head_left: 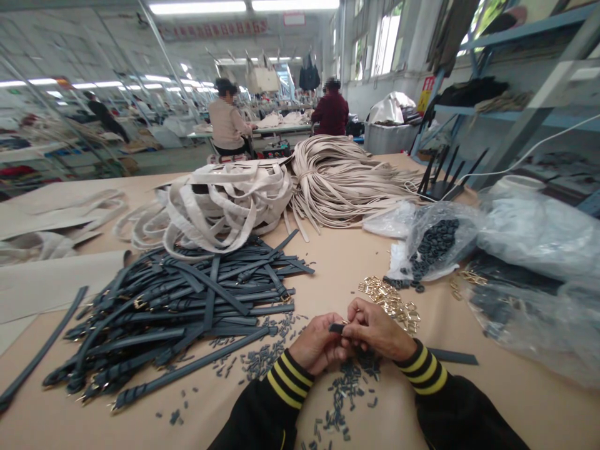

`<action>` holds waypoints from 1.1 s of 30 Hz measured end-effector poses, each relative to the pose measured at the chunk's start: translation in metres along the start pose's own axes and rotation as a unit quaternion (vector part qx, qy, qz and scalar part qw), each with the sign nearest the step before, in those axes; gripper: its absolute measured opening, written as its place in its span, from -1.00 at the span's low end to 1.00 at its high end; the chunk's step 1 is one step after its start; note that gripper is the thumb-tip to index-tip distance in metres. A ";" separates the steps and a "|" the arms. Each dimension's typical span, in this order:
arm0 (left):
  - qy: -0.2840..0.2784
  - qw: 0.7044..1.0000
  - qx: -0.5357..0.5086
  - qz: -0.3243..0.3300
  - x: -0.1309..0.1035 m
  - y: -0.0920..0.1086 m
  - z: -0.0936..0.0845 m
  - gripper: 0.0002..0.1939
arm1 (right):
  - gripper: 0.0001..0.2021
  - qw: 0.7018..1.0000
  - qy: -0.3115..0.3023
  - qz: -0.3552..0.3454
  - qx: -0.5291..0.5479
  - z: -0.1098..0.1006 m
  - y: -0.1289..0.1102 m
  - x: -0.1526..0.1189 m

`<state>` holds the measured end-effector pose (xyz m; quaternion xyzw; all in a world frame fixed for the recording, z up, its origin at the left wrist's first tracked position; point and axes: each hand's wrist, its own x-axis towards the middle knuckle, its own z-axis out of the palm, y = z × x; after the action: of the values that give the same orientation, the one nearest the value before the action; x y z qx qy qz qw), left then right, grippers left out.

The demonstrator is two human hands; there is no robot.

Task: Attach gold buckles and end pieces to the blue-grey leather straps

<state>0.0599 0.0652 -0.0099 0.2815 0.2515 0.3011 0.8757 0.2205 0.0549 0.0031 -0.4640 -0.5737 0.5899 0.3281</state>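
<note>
My left hand [316,344] is closed, pinching the end of a dark strap [336,327] between thumb and fingers. My right hand [377,328] meets it from the right, its fingertips pressed together at the same strap end, where a glint of gold metal shows. A length of dark strap [452,356] comes out beyond my right wrist; my hand hides whether it is the same piece. Gold buckles [387,297] lie heaped just behind my right hand. Small dark strap pieces [347,390] are scattered beneath and in front of both hands.
A large pile of dark buckled straps [187,300] lies left. Behind it are pale fabric handles [225,200] and a bundle of beige strips [337,178]. Dark loops fill a plastic bag [435,244] at right, beside a router [443,187]. Two people sit working across the room.
</note>
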 end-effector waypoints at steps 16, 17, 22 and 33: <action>0.198 0.815 0.511 0.187 0.004 -0.007 -0.002 -0.79 | -0.68 0.991 -0.047 0.029 -0.121 -0.009 -0.004 0.000; 0.197 0.816 0.511 0.185 0.005 -0.007 -0.003 -0.79 | -0.69 0.992 -0.047 0.028 -0.116 -0.010 -0.004 0.000; 0.181 0.864 0.442 0.162 0.009 -0.009 -0.008 -0.77 | -0.73 0.992 -0.038 0.029 -0.118 -0.012 -0.003 0.000; 0.213 0.855 0.441 0.170 0.011 -0.008 -0.008 -0.77 | -0.79 0.981 -0.002 0.015 -0.191 -0.008 -0.009 0.000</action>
<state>0.0660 0.0699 -0.0235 0.6053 0.4865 0.3551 0.5205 0.2261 0.0587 0.0130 -0.5258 -0.6693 0.4752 0.2232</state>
